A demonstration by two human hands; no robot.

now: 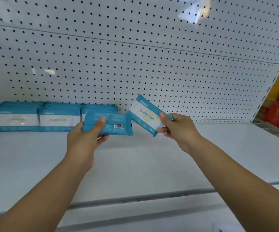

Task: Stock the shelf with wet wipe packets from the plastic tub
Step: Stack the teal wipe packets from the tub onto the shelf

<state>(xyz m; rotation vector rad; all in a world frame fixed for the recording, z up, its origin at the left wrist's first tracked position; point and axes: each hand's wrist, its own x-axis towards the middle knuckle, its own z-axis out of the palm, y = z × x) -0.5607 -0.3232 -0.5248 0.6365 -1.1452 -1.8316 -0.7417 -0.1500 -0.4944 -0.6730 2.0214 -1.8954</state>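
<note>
While both hands hover above the shelf (135, 158), the placing step looks underway. The left hand (83, 136) grips a teal packet (113, 124), barcode side up, and the right hand (177, 129) pinches a tilted packet (143, 114), label up. Next, each likely needs laying flat beside the stacks (57, 118) just beyond the left hand.

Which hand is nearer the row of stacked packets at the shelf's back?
Left. The left hand, gripping the barcode-up packet, is just in front of the stacked packets, at their right end; the right hand, gripping the tilted packet, is off to their right.
</note>
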